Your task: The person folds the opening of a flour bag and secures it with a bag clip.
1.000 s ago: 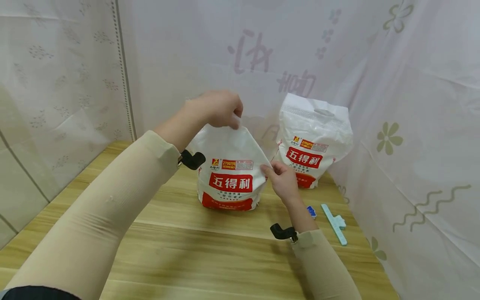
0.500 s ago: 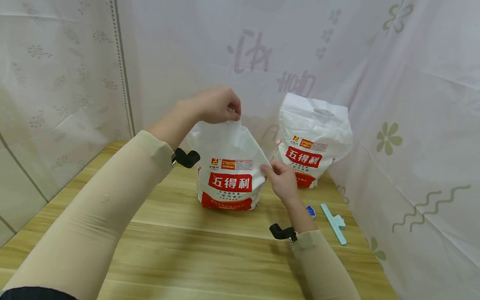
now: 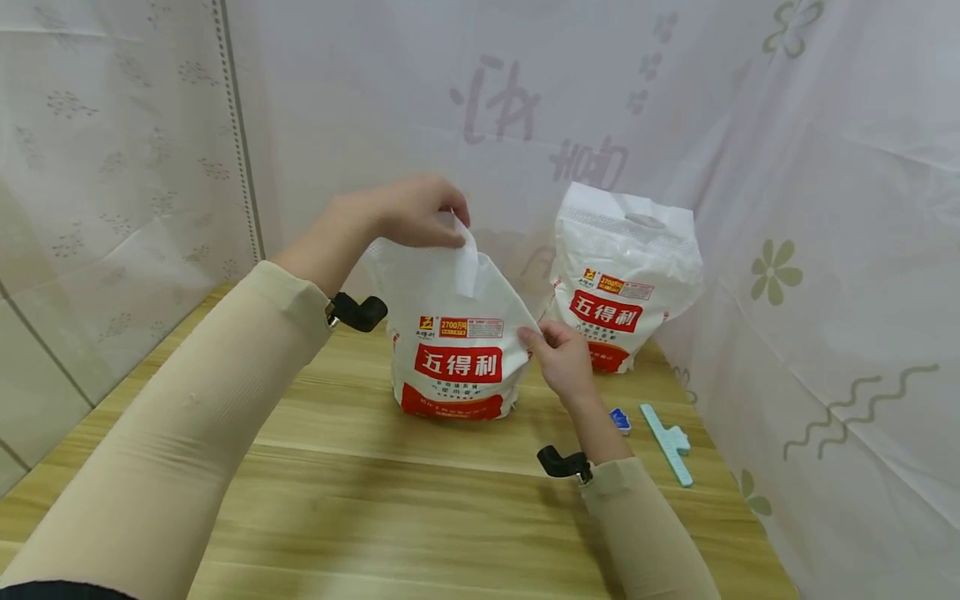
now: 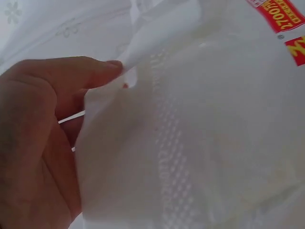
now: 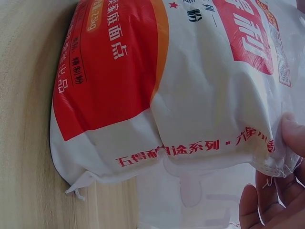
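Note:
A white flour bag (image 3: 457, 362) with red labels stands upright on the wooden table. My left hand (image 3: 412, 212) pinches its top edge between thumb and fingers, and a narrow white flap (image 3: 467, 271) of the top folds down in front beside the thumb. In the left wrist view, the left hand (image 4: 52, 109) is at the bag's upper margin, near a dotted band (image 4: 169, 129). At the bag's right side edge, my right hand (image 3: 567, 360) pinches the material. The right wrist view shows the right thumb (image 5: 291, 133) on the bag, with fingers behind its stitched corner.
A second, similar flour bag (image 3: 626, 275) with a handle slot stands behind on the right. A light-blue bag clip (image 3: 667, 444) and a small blue item (image 3: 620, 421) lie on the table (image 3: 375, 500) to the right. Printed curtains (image 3: 360, 108) enclose the back and sides.
My left hand has moved left while holding the bag's top, and a white flap has come into view there, bending forward. The right hand keeps its place on the side edge.

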Demonstrator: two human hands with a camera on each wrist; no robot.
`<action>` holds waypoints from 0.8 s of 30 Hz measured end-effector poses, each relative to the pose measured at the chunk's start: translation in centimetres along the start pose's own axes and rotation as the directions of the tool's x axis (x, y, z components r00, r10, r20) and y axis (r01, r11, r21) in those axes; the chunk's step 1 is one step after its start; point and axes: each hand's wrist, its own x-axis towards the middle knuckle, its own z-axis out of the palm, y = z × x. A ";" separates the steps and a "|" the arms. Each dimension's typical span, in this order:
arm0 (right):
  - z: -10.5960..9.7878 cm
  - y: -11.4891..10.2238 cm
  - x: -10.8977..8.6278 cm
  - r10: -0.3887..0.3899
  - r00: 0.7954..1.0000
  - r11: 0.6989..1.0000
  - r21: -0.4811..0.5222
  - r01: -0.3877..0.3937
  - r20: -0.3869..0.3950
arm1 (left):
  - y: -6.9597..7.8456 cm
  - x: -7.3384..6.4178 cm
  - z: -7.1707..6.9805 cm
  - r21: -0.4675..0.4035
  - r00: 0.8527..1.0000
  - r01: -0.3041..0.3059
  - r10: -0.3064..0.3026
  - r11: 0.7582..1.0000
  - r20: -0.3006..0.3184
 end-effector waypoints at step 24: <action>-0.1 0.2 0.0 -0.003 1.000 1.000 0.001 0.003 -0.006 | 0.8 0.3 1.2 0.174 0.991 0.083 -0.064 0.981 -0.114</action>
